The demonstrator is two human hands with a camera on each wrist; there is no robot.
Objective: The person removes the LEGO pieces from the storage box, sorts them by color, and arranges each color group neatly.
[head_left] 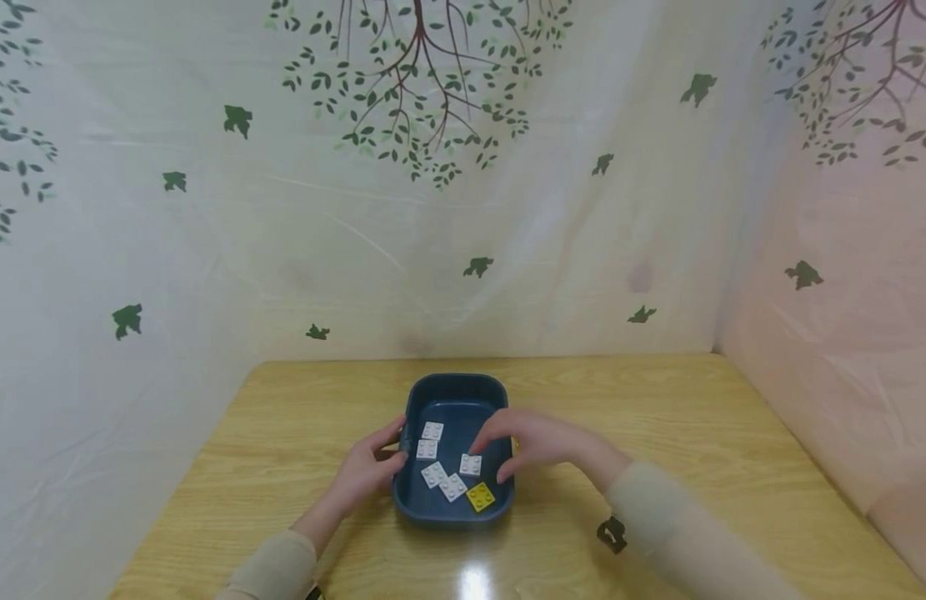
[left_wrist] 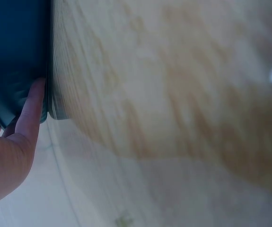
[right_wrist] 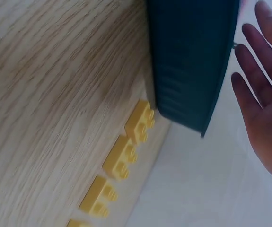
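A dark blue bin (head_left: pixel 455 518) stands on the table. Several white toy bricks (head_left: pixel 452 487) and a yellow toy brick (head_left: pixel 481 497) lie studs up inside it. My left hand (head_left: pixel 367 472) holds the bin's left wall; in the left wrist view one finger (left_wrist: pixel 31 106) lies along the wall and the others are partly hidden. Over the bin's right rim reaches my right hand (head_left: pixel 541 439), thumb and fingers apart, near a white brick (head_left: pixel 471 465). Nothing shows in its grasp. In the right wrist view, the right hand's fingers (right_wrist: pixel 254 75) are spread beside the bin.
Several yellow bricks (right_wrist: pixel 119 157) stand in a row on the table, beside the bin; my right hand mostly hides them in the head view. Wooden table (head_left: pixel 282 467) extends around the bin. A leaf-patterned curtain (head_left: pixel 545 292) hangs behind it.
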